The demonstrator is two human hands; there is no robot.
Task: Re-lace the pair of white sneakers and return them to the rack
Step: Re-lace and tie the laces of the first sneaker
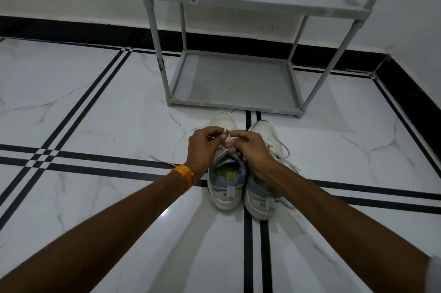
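Two white sneakers with grey heels stand side by side on the floor, toes toward the rack. Over the left sneaker [226, 187] my left hand [202, 149] and my right hand [253, 149] both pinch its white lace [226, 140] above the tongue. One loose lace end [162, 161] trails left on the floor. The right sneaker [262, 197] has its laces [284, 149] threaded and lying loose to the right. The grey two-shelf rack [233, 82] stands just beyond the toes with nothing on either shelf.
White marble floor tiles with black stripes [95, 101] spread all around. A white wall with a black skirting [71, 27] runs behind the rack and turns a corner at the right. An orange bangle [185, 177] sits on my left wrist.
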